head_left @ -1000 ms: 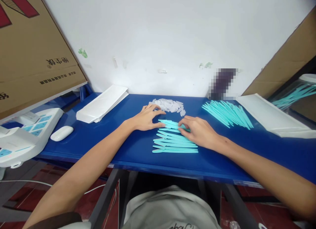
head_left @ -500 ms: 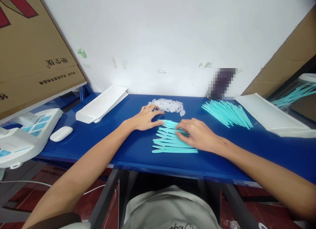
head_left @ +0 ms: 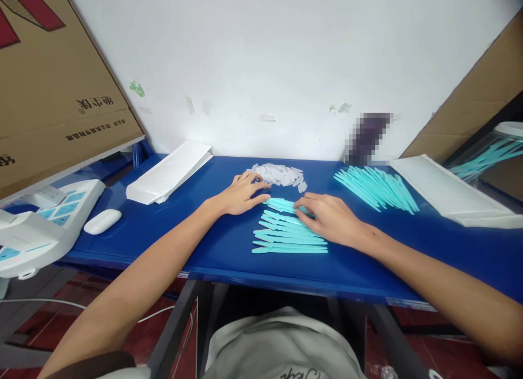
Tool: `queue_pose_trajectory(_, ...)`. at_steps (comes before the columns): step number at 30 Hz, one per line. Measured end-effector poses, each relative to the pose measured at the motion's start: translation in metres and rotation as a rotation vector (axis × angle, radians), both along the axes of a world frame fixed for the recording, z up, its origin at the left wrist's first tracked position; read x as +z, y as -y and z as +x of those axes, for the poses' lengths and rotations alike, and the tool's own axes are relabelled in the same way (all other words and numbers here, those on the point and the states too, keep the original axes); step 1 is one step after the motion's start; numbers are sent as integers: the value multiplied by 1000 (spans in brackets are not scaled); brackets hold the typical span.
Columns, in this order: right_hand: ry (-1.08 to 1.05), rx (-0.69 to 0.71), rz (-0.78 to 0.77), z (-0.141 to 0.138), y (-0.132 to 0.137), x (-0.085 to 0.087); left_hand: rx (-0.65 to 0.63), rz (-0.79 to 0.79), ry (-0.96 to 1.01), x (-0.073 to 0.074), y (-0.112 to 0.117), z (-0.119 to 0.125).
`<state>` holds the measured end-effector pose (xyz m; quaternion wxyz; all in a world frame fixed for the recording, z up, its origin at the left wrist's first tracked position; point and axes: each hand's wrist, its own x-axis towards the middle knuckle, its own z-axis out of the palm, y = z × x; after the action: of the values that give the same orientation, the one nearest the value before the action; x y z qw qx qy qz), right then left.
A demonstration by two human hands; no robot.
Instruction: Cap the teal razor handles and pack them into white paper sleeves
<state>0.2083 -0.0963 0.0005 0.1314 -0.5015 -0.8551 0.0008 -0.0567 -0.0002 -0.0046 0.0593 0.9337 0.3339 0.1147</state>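
A row of turquoise eyebrow razors [head_left: 286,239] lies side by side on the blue table in front of me. At the far end of this row, my right hand [head_left: 327,218] pinches the upper eyebrow razors [head_left: 281,205] between thumb and fingers. My left hand [head_left: 244,194] is open, its fingers spread and its thumb tip at the left ends of those upper razors. Just beyond my left fingertips sits a heap of small translucent white covers [head_left: 281,175]. The right fingers hide part of the razors under them.
More turquoise razors [head_left: 376,189] lie piled at the right, beside a white packet [head_left: 453,191]. White paper bags [head_left: 169,172] are at the left, near a white earphone case [head_left: 103,221] and a white device with blue keys [head_left: 61,215]. A clear tub [head_left: 490,156] stands far right.
My right hand has shifted slightly away from me and to the right. The upper razors moved with it, opening a small gap from the rest of the row. My left hand has barely moved.
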Motion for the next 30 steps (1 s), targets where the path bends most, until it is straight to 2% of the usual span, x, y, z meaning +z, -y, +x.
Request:
queue_pose_trajectory(8,-47,29,-32,0,-1,-1,-14,22,5,1,0,1)
queue_pose_trajectory(12,-5,-22,-13,5,-9,0,-21,24,8,3,1,2)
queue_pose_trajectory(20,117,-75,-193,5,-30,22,-21,24,23,5,1,1)
queue_pose_trajectory(25,206,-74,-298,33,-24,36,-5,7,33,6,-2,-2)
queue_pose_trajectory(30,264,-169,-355,76,-11,35,-5,7,54,3,-6,-4)
